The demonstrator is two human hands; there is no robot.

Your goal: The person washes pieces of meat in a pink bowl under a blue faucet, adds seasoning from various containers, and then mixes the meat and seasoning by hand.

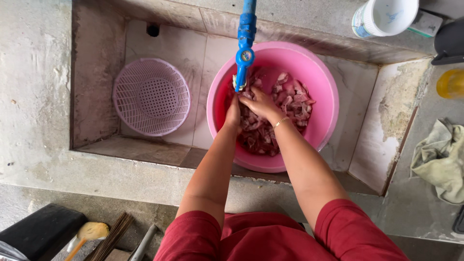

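Observation:
A pink basin (319, 77) sits in a tiled sink and holds several pieces of raw meat (292, 99) in reddish water. Both my hands are down in the basin, just under a blue tap (245, 48). My left hand (233, 113) is pressed into the meat with its fingers curled, mostly hidden behind the tap's spout. My right hand (261, 104), with a thin bracelet at the wrist, lies over the meat and touches my left hand. Whether either hand grips a piece is not visible.
A pale pink plastic colander (151, 96) lies in the sink's left part. On the concrete counter are a white tub (384, 17), a yellow object (450, 83) and a crumpled cloth (441, 157). Below the sink are a black box (41, 232) and a broom (113, 237).

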